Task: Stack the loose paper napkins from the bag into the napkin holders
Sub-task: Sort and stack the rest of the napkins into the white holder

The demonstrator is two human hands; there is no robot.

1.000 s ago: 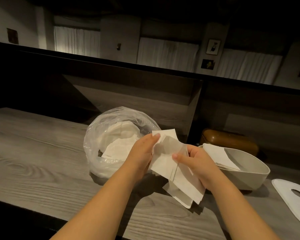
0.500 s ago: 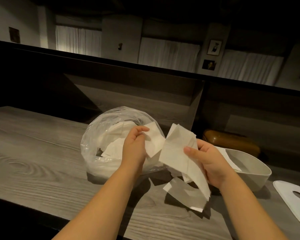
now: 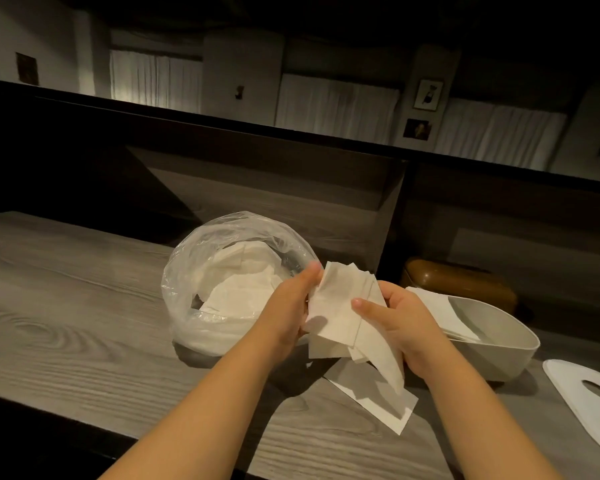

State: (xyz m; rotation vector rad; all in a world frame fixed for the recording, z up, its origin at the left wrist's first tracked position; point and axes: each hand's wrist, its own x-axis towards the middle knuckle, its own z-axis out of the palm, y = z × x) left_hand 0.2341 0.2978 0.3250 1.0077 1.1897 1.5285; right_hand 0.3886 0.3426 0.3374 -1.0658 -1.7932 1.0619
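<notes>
The left hand (image 3: 288, 308) and the right hand (image 3: 400, 322) both grip a small sheaf of napkins (image 3: 340, 313) above the table (image 3: 66, 306), the left closed on its 9 o'clock edge and the right on its 3 o'clock side with the thumb pressed across the face. The clear bag (image 3: 201, 268), at 10 o'clock from the hands, holds more loose napkins. The white holder (image 3: 499, 344) lies at 3 o'clock and already contains some. 1 stray napkin (image 3: 378, 398) lies flat on the table at 6 o'clock. The paper is judged light, limp and easily creased; support the sheaf along 2 opposite edges and square it before insertion. The sheet count is hard to make out, possibly 4 or more. The white lid (image 3: 582, 403) is cut off at the frame edge.
</notes>
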